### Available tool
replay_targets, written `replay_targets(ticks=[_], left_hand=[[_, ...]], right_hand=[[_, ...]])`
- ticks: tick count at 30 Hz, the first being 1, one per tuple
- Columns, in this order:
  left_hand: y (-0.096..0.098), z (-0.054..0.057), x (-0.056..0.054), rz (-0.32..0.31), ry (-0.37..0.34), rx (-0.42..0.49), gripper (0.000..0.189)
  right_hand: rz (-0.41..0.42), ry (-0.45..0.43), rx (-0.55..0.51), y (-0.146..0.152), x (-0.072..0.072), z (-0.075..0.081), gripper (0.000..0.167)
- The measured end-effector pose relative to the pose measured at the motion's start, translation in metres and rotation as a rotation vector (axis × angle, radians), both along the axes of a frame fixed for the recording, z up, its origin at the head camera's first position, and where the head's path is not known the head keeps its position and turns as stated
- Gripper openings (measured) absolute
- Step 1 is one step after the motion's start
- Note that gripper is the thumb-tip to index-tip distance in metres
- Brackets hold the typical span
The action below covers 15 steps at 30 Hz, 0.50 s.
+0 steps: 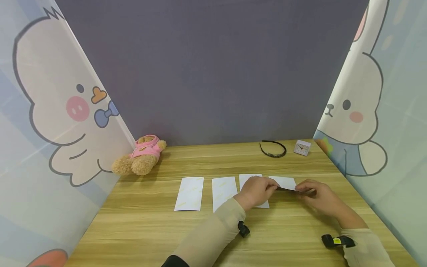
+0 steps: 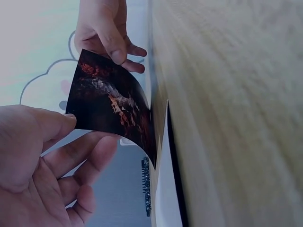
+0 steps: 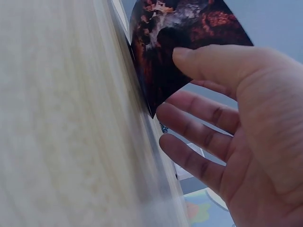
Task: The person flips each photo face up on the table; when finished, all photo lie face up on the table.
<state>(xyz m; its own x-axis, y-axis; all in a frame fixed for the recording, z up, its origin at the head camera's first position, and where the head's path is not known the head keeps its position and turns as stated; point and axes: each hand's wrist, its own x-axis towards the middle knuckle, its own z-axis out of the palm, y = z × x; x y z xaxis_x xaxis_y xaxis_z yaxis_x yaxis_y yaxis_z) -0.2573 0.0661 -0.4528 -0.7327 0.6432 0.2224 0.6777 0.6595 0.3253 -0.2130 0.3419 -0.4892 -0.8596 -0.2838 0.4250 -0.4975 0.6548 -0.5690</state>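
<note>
A photo print (image 1: 282,182) with a white back is lifted at its near edge, at the right end of a row of similar prints. My left hand (image 1: 257,189) pinches its near left corner between thumb and fingers. At the near right corner, my right hand (image 1: 320,196) pinches it, thumb against the picture side. That side, a dark glossy picture (image 2: 102,97) with red and grey patches, shows in both wrist views, and the print bends in a curve. The far edge lies down at the table. Beneath my left hand, another white print (image 1: 247,178) is partly hidden.
Two more white prints, a left one (image 1: 189,193) and a middle one (image 1: 224,191), lie face down on the wooden table (image 1: 140,230). Farther back are a teddy bear (image 1: 145,154), a black headband (image 1: 275,155) and a small clock (image 1: 302,147). Printed curtains flank both sides.
</note>
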Motion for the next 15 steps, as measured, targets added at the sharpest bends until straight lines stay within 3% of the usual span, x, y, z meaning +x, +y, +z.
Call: replay_targets(ticks=[15], left_hand=[[-0.0058,0.0079,0.0003,0.012,-0.001,0.114,0.026]], right_hand=[[-0.058,0.028,0.027,0.0018,-0.0033,0.0015,0.026]])
